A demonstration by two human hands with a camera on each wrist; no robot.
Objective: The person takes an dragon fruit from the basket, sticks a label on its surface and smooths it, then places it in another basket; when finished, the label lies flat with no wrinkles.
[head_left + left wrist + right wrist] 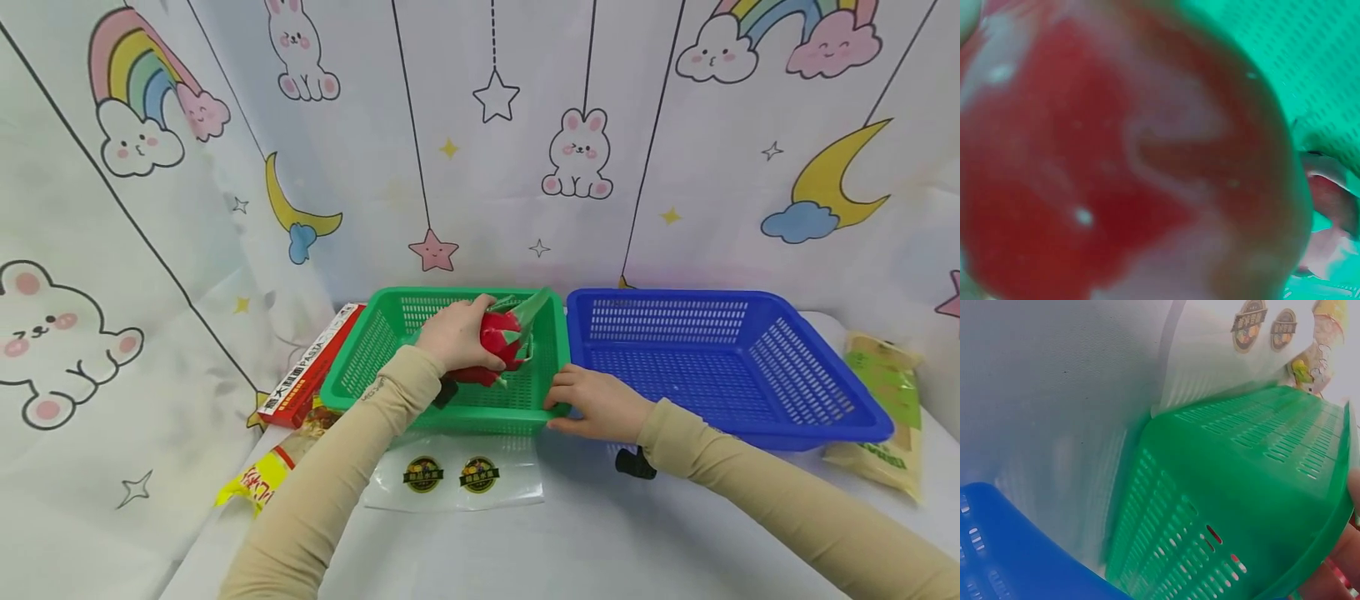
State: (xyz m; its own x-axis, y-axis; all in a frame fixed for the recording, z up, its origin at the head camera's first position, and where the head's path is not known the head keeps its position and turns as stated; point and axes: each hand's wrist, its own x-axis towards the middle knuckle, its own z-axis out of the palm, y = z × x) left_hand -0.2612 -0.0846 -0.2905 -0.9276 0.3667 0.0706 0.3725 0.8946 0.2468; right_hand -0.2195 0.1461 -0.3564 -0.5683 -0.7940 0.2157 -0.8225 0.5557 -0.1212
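Head view, left to right. A red pasta box [303, 379] and a yellow snack bag [262, 479] lie at the left side of the green basket [510, 421]; a clear printed bag [452, 477] lies flat along its front. The left hand [459, 333] reaches into the basket from the front left, thumb and fingers curled round a red dragon fruit [500, 333], spread about as wide as its body. The fruit lies on the palm side, to the right of the knuckles, inside the green walls; its long axis seems to slant, the green leafy end pointing up and right, away from the left wrist. Whether it touches the basket floor cannot be told. Just below it shows a second red fruit [478, 377], largely hidden; the left wrist view also shows another fruit beside the held one. The right hand [600, 402] grips the green rim at the front right corner, fingers bent over the edge, holding no fruit; from these fingers the dragon fruit lies left and farther back, so the left hand is the nearer. The blue basket [795, 437] stands just beside, to the right, and beyond it a tan-and-green packet [892, 417]
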